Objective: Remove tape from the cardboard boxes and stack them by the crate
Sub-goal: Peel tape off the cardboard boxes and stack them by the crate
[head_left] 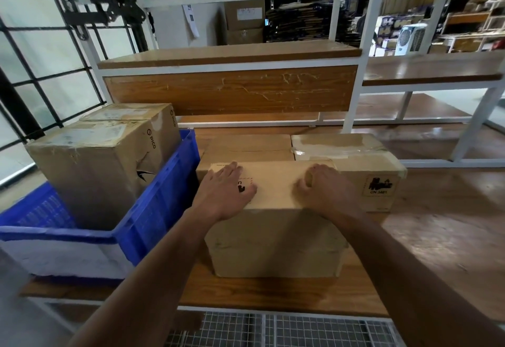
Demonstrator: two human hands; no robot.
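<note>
A person's left hand lay flat, fingers straight, on top of the front cardboard box, while the right hand curled its fingers against the same top. The box stood on a wooden table, just beside a blue crate holding two boxes; two more boxes sat behind it.

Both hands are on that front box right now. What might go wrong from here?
The left hand lies flat on the near box while the right hand's fingers curl at its top, perhaps picking at tape. With only a flat palm steadying it, the box may slide toward the table's front edge. A sharp tug might also tear the cardboard. The tall boxes in the blue crate stand close on the left, and an elbow could knock them.
</note>
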